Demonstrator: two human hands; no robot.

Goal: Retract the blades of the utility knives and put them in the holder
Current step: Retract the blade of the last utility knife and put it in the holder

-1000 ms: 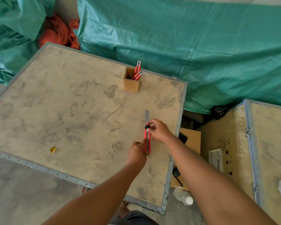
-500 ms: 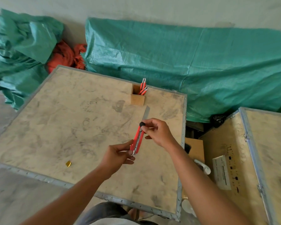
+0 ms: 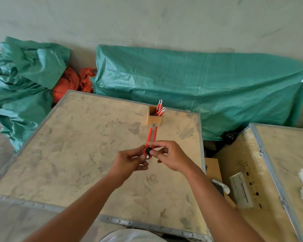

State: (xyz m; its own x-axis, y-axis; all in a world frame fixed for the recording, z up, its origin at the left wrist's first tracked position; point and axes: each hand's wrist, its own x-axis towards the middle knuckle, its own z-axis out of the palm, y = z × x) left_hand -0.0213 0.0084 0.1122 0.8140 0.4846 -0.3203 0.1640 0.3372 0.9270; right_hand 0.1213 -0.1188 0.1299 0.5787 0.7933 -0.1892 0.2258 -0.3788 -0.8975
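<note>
A red utility knife [image 3: 152, 137] is held above the wooden crate top [image 3: 77, 145], its tip pointing away toward the holder. No blade sticks out past its metal tip. My left hand [image 3: 129, 160] grips the near end of the knife. My right hand [image 3: 170, 157] pinches the black knob on its near end with thumb and forefinger. The small wooden holder [image 3: 154, 119] stands near the far edge of the crate top, with several red knives [image 3: 159, 109] upright inside it.
Green tarpaulin [image 3: 199, 88] covers things behind the crate and at the left. Orange cloth [image 3: 68, 84] lies between the tarps. A second crate [image 3: 278, 163] stands to the right, with a white box [image 3: 240, 189] and a gap between the two crates.
The long blade that stuck out of the knife is now drawn inside. The black knob and my right hand have slid to the knife's near end. The camera has tilted upward.
</note>
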